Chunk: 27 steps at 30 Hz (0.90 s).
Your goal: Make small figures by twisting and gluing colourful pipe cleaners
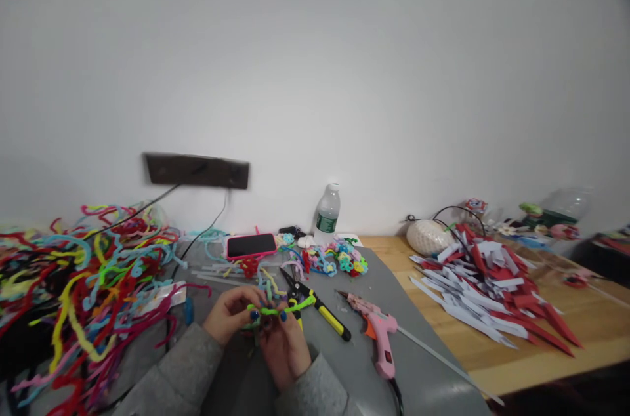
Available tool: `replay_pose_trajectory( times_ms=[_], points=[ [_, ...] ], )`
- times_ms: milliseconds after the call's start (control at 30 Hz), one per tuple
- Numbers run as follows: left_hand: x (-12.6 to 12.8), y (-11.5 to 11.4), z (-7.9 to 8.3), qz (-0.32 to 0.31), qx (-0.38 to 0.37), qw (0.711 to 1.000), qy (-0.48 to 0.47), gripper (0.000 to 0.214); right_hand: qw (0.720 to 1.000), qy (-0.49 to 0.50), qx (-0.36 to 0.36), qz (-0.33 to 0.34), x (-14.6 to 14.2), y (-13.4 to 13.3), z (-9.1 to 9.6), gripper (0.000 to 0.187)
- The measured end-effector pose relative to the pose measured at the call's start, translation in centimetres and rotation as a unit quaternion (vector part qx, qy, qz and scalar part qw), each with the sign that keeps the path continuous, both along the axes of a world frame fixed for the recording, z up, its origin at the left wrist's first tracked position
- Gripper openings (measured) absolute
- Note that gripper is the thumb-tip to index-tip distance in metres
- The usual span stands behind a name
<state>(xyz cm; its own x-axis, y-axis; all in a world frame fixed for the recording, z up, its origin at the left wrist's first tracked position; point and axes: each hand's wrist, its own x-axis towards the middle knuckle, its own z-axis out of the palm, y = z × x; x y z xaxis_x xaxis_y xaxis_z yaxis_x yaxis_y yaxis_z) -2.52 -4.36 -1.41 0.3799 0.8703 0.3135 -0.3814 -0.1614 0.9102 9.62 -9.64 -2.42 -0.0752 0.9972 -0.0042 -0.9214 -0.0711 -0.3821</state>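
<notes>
My left hand (235,315) and my right hand (287,345) meet low over the grey mat (418,373). Between them runs a bright green pipe cleaner (300,305), pinched by the fingertips of both. Some darker bits show beneath it, too blurred to name. Just right of my right hand lie wire strippers (331,317) with yellow and black handles. Farther right rests a pink hot glue gun (377,329), a long clear glue stick (443,360) sticking out of its back.
A heap of colourful pipe cleaners (73,337) covers the left side. Behind my hands are a phone (251,245), a water bottle (327,214) and small pipe-cleaner flowers (347,260). Red and white paper strips (497,291) pile up at right. A power strip (197,170) hangs on the wall.
</notes>
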Motion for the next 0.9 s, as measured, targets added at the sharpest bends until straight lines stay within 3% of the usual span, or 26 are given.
replay_pose_trajectory(
  times_ms=[133, 400, 667, 900],
  points=[
    [-0.2, 0.0, -0.2, -0.011, -0.032, 0.999, 0.016, 0.023, 1.0, -0.014, -0.026, -0.002, 0.0, 0.0, -0.1, 0.018],
    [0.1, -0.5, 0.4, -0.134, -0.024, 0.989, -0.061, 0.015, 1.0, -0.008, -0.012, 0.019, 0.1, -0.4, -0.3, 0.02],
    [0.2, -1.0, 0.2, -0.1, -0.136, 0.983, -0.069, 0.027, 1.0, -0.009, -0.02, 0.004, 0.3, -0.3, -0.8, 0.022],
    [0.1, -0.7, 0.3, -0.076, -0.142, 0.984, -0.074, 0.03, 1.0, 0.001, -0.012, 0.011, 0.4, -0.1, -0.8, 0.02]
  ],
)
